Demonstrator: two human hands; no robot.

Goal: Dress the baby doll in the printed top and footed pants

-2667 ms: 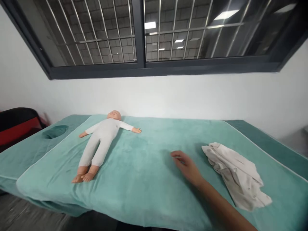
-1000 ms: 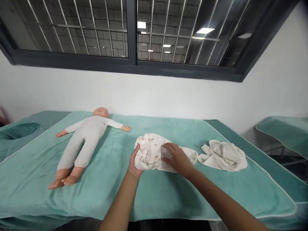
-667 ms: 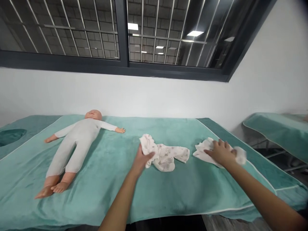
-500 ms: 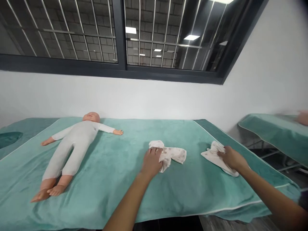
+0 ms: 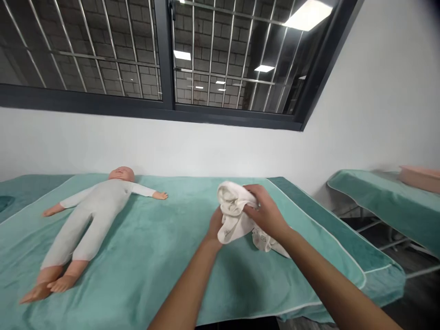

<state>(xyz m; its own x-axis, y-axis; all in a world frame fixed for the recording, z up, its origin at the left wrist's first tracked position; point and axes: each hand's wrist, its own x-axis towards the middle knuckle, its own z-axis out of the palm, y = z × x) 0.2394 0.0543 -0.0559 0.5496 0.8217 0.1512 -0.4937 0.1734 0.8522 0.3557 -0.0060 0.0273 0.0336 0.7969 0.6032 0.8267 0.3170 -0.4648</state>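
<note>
A bundle of white baby clothes [image 5: 233,215] is held up just above the teal towel [image 5: 154,261] that covers the bed. My right hand [image 5: 266,213] is closed over the bundle's top right. Behind the cloth, my left hand [image 5: 216,224] grips its lower left; most of its fingers are hidden. More pale cloth [image 5: 271,243] trails under my right wrist onto the towel. A baby doll [image 5: 92,215] in a pale grey suit lies on its back at the left, arms spread, well away from both hands.
A white wall and a dark barred window run behind the bed. A second teal-covered bed [image 5: 385,201] stands at the right with a pink basin [image 5: 419,176] on it. A floor gap separates the two beds.
Half a second ago each hand pressed on a separate white garment lying on the towel. Now both hands have come together at the middle and lifted the cloth into one bundle.
</note>
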